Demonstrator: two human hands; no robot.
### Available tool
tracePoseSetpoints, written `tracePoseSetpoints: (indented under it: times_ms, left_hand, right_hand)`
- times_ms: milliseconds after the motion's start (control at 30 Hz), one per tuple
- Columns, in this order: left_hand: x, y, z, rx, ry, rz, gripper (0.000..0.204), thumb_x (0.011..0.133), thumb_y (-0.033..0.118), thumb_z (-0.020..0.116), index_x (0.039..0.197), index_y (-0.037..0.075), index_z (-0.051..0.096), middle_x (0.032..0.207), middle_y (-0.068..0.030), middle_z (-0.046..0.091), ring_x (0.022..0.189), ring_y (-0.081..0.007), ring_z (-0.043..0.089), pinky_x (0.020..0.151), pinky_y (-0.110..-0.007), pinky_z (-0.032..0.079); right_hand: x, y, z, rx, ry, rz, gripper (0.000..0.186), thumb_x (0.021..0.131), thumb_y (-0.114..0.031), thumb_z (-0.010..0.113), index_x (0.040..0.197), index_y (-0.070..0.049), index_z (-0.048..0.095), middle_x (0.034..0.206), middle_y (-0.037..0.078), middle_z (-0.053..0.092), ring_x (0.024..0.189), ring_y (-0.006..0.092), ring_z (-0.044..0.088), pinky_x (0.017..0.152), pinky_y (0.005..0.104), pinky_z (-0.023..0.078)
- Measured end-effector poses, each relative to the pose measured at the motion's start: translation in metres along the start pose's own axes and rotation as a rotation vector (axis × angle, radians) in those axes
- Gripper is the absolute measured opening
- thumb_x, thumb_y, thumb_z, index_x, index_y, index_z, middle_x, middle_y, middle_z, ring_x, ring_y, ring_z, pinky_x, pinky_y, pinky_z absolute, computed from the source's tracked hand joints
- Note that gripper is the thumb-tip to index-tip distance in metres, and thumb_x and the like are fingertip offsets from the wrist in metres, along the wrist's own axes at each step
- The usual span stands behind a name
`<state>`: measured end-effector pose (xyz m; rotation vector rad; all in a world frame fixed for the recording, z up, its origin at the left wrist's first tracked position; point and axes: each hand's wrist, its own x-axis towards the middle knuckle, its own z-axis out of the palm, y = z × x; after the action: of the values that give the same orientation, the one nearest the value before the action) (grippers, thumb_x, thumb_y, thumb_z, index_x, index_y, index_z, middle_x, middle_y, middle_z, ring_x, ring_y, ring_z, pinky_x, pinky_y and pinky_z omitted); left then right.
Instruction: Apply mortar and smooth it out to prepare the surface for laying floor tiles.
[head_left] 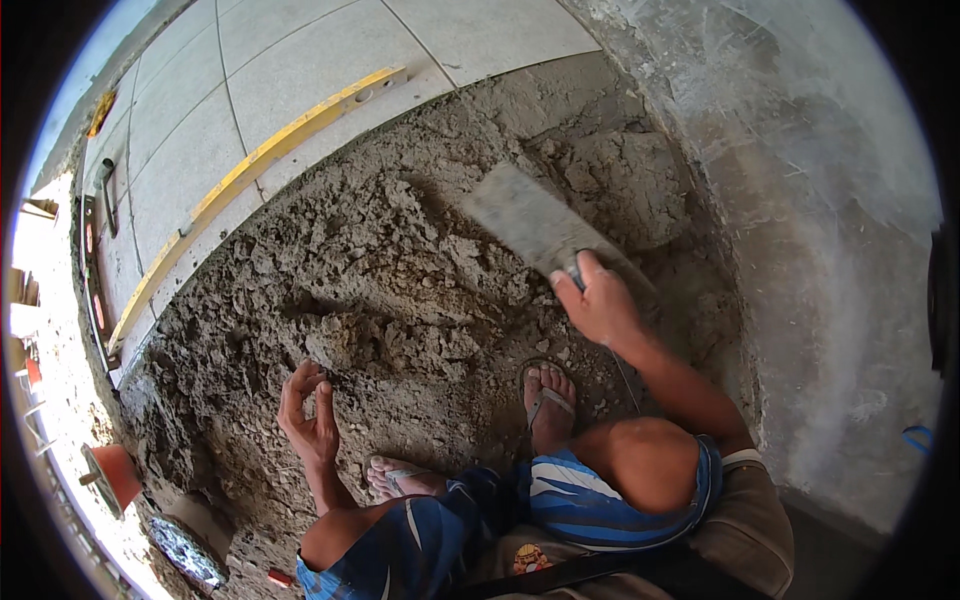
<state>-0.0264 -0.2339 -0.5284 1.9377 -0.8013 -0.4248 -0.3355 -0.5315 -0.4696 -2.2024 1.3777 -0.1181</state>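
Observation:
A flat rectangular grey plastering trowel (535, 222) lies over the wet mortar (380, 240), its blade slanting up to the left. My right hand (602, 305) grips it near the lower end, fingers wrapped round a handle that mostly hides behind them. A smoother patch of mortar (630, 185) is beyond the blade, close to the wall. Over the rough, lumpy mortar at lower left hovers my left hand (308, 410), empty, with its fingers loosely bent and the thumb apart.
A long yellow spirit level (270, 150) rests along the edge of the pale floor tiles (310, 60). On the right rises a grey plastered wall (830, 230). An orange bucket (115, 475) and a second container (190, 540) are at lower left. My sandalled feet stand in the mortar.

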Motion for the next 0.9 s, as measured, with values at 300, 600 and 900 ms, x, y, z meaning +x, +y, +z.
tracePoseSetpoints:
  times_ms: [300, 600, 900]
  left_hand:
    - [0.006, -0.007, 0.01, -0.297, 0.183, -0.013, 0.05, 0.107, 0.01, 0.055, 0.154, 0.001, 0.042, 0.125, -0.0118, 0.064, 0.102, -0.0179, 0.067, 0.091, -0.034, 0.054]
    - [-0.005, -0.02, 0.002, -0.298, 0.222, -0.048, 0.05, 0.104, 0.011, 0.06, 0.152, 0.004, 0.047, 0.125, -0.0119, 0.066, 0.102, -0.0159, 0.068, 0.088, -0.03, 0.053]
    - [-0.014, -0.027, -0.031, -0.123, 0.2, -0.114, 0.045, 0.103, 0.014, 0.064, 0.146, 0.003, 0.055, 0.124, -0.0126, 0.069, 0.102, -0.0166, 0.069, 0.088, -0.031, 0.054]
  right_hand:
    - [-0.002, -0.041, 0.085, 0.012, -0.525, -0.149, 0.046, 0.1, -0.039, 0.054, 0.108, 0.007, 0.057, 0.084, 0.031, 0.07, 0.083, 0.0508, 0.069, 0.076, 0.0616, 0.052]
    - [0.007, 0.065, 0.039, -0.043, -0.266, 0.231, 0.069, 0.1, -0.041, 0.055, 0.139, 0.015, 0.047, 0.084, 0.028, 0.07, 0.071, 0.0392, 0.07, 0.069, 0.0503, 0.055]
    - [0.017, 0.04, -0.039, 0.284, -0.058, 0.443, 0.052, 0.101, -0.042, 0.063, 0.117, 0.008, 0.057, 0.06, 0.004, 0.053, 0.044, 0.0138, 0.049, 0.041, 0.0332, 0.039]
